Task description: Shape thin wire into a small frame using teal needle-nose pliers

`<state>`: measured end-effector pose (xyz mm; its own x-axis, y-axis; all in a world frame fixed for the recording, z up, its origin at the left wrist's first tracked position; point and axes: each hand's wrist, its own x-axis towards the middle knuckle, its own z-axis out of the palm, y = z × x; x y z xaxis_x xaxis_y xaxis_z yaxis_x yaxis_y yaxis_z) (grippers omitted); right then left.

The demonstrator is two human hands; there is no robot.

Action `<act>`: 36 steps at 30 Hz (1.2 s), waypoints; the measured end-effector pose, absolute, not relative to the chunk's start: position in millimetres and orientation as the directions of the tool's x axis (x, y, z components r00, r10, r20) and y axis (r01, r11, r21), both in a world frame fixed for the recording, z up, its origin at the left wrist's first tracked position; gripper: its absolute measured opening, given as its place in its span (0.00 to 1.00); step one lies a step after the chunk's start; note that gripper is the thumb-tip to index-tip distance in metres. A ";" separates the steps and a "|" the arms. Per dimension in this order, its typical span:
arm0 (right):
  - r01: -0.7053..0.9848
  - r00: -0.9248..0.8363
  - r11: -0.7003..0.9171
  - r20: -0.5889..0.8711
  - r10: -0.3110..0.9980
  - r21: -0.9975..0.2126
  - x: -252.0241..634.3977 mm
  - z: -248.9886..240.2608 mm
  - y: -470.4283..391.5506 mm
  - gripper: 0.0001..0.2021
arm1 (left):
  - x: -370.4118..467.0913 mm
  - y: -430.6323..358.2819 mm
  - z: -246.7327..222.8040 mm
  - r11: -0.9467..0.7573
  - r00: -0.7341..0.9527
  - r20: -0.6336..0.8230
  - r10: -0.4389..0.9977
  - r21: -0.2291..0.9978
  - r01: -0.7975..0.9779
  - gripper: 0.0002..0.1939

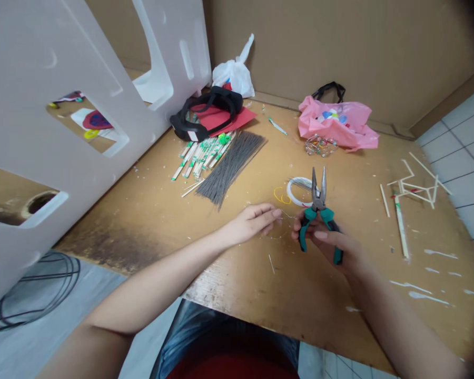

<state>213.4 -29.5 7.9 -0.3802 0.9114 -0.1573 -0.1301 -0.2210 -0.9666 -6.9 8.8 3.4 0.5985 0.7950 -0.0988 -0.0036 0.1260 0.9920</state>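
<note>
My right hand [335, 239] is closed around long-nose pliers [319, 208] with green and black handles; the jaws point away from me and stand apart. A thin wire [287, 214] runs between my two hands. My left hand [258, 220] pinches its left end between thumb and fingers, and its other end meets the fingertips of my right hand. Just beyond them lies a white ring-shaped coil [292, 196], partly behind the pliers. A loose yellow band [281, 196] is beside it. One short straight wire piece [272, 264] rests nearer to me.
A bundle of grey wires [233, 168] lies left of centre beside wrapped chopsticks [201, 155] and a black headset [207, 113]. Behind stand a white bag [235, 76] and a pink bag [339, 123]. A stick frame [416, 192] is at right; a white plastic panel [102, 63] rises at left.
</note>
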 end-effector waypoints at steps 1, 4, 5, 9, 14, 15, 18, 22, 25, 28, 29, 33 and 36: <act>-0.098 -0.372 -0.196 -0.146 0.917 -0.976 212.5 8.6 -30.6 0.19 | -6.4 8.8 2.4 0.104 0.591 -0.087 0.802 0.995 0.006 0.21; 0.048 -0.364 -0.084 -0.096 0.927 -0.995 208.0 13.3 -35.4 0.19 | -4.8 9.4 -2.5 0.045 0.564 -0.052 0.824 0.999 0.027 0.23; 0.110 -0.363 -0.036 -0.074 0.929 -0.993 206.1 15.5 -37.4 0.19 | -4.2 9.6 -4.2 0.039 0.555 -0.049 0.830 0.999 0.029 0.23; 0.283 -0.372 0.114 0.000 0.928 -0.952 199.2 21.9 -43.9 0.16 | -3.0 10.3 -8.4 0.075 0.530 -0.064 0.846 0.997 0.002 0.22; 0.348 -0.374 0.194 0.054 0.926 -0.917 199.3 23.2 -43.8 0.17 | -3.4 9.1 -6.7 0.010 0.508 -0.020 0.861 1.000 0.022 0.21; 0.370 -0.370 0.230 0.084 0.925 -0.900 200.8 23.6 -43.6 0.17 | -3.5 8.7 -6.0 -0.011 0.501 -0.004 0.865 1.000 0.026 0.21; 0.471 -0.350 0.319 0.158 0.923 -0.822 206.9 25.9 -46.6 0.19 | -4.3 8.6 -4.3 -0.042 0.469 0.028 0.882 0.999 0.018 0.21; 0.659 -0.328 0.346 0.159 0.931 -0.667 214.2 25.4 -57.6 0.18 | -6.1 9.5 -3.0 -0.062 0.386 0.053 0.921 0.998 0.010 0.21; 0.785 -0.312 0.357 0.175 0.934 -0.506 216.5 20.5 -64.1 0.18 | -7.3 8.8 -2.4 -0.125 0.331 0.112 0.937 0.992 0.018 0.21; 0.859 -0.296 0.344 0.181 0.938 -0.378 216.4 15.7 -65.8 0.17 | -7.6 7.0 -1.8 -0.173 0.309 0.158 0.938 0.985 0.022 0.21; 0.877 -0.287 0.338 0.190 0.939 -0.342 216.0 14.9 -65.6 0.17 | -7.5 6.4 -1.6 -0.183 0.306 0.167 0.937 0.983 0.023 0.21; 0.918 -0.270 0.327 0.252 0.930 -0.224 213.0 14.6 -63.1 0.18 | -7.0 4.9 -0.3 -0.197 0.318 0.179 0.931 0.980 0.026 0.22; 0.936 -0.280 0.328 0.292 0.915 -0.131 210.7 14.6 -60.7 0.20 | -6.7 4.4 0.4 -0.195 0.329 0.176 0.928 0.981 0.025 0.22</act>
<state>210.7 -60.7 14.6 -0.2796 0.9146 0.2920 0.9356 0.3279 -0.1312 -6.7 4.4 0.4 0.3292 0.9278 0.1758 0.0248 -0.1946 0.9806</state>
